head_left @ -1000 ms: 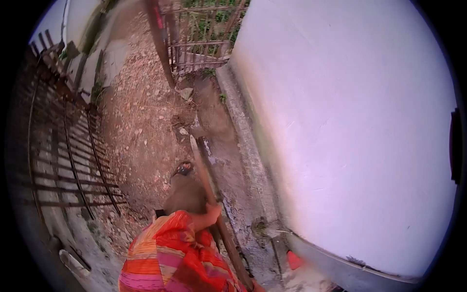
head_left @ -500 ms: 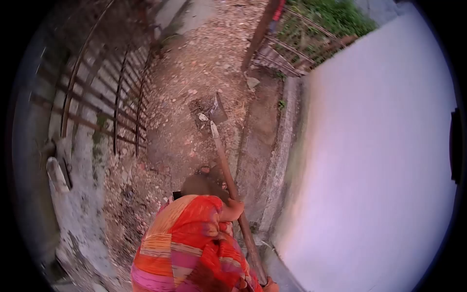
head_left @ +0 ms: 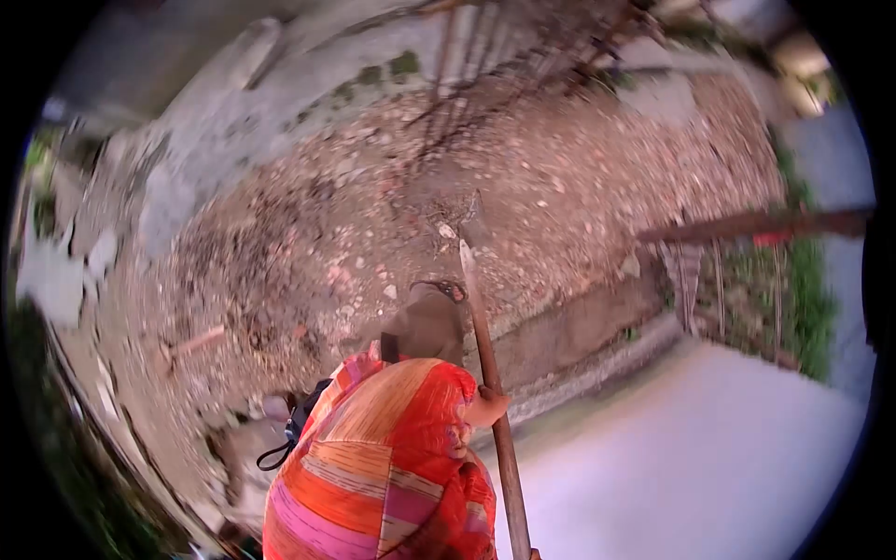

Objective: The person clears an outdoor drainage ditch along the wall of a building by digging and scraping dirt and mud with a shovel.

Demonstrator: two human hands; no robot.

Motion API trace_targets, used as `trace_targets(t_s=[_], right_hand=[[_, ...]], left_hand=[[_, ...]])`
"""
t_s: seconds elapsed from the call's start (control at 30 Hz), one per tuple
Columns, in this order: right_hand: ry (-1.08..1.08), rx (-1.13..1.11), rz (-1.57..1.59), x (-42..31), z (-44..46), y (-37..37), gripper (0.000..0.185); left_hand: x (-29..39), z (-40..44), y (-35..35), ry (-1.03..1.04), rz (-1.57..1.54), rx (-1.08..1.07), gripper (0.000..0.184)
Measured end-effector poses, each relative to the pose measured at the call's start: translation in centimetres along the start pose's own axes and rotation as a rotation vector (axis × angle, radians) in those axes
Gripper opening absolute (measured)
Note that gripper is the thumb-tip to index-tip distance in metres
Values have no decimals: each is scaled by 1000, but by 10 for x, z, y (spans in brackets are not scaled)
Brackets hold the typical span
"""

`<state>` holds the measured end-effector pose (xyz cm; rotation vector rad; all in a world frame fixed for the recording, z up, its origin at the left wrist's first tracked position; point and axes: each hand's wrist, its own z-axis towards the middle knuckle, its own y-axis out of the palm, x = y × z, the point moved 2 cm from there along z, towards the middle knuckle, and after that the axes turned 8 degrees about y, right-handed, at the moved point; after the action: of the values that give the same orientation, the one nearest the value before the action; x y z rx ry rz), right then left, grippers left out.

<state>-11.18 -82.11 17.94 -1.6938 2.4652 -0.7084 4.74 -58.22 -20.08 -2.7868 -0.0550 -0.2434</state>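
A long-handled shovel slants from the bottom edge up to the middle of the view. Its grey blade is blurred and rests at a dark patch of soil beside a pale stone. My left hand is closed around the middle of the wooden shaft. Of my right hand, only a small part shows at the bottom edge by the shaft's rear end; its fingers are hardly visible. A red and orange patterned garment covers my upper body and hides part of the arms.
Gravelly ground surrounds the blade. A white wall stands at lower right, with a low concrete edge along it. A metal gate is at the top, and a post at right. My sandalled foot is near the shaft.
My view has turned strongly, so the gate now lies at the top and the wall at lower right. The blade stays by the pale stone, with my left hand still on the shaft.
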Motion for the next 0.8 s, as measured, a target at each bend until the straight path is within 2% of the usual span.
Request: trace_targets(t_s=[0.13, 0.2, 0.33, 0.47, 0.53, 0.6, 0.67, 0.7, 0.73, 0.8], right_hand=[[-131, 51, -161, -28, 20, -90, 42], [-324, 109, -265, -55, 32, -128, 41], [-443, 121, -479, -114, 58, -173, 41], [-535, 162, -646, -190, 50, -200, 41], [-545, 271, -752, -227, 42, -206, 40], [-563, 436, -893, -266, 33, -214, 36], [-662, 663, -941, -293, 32, -224, 34], [-719, 795, -948, -314, 18, -220, 34], [-649, 873, -1039, -344, -11, -216, 35], [-572, 952, -1125, -397, -50, -200, 36]], left_hand=[[13, 12, -8, -33, -182, 68, 58], [20, 20, -15, -47, -256, 106, 57], [32, 46, -37, -70, -383, 234, 54], [46, 83, -71, -124, -485, 531, 52], [50, 79, -118, -145, -572, 693, 41], [67, 37, -208, -34, -1555, -106, 27], [75, 20, -275, -67, -1702, -82, 23], [74, 21, -297, 63, -1941, -310, 17], [72, 23, -317, 205, -2158, -552, 11], [65, 11, -367, 262, -2205, -572, 14]])
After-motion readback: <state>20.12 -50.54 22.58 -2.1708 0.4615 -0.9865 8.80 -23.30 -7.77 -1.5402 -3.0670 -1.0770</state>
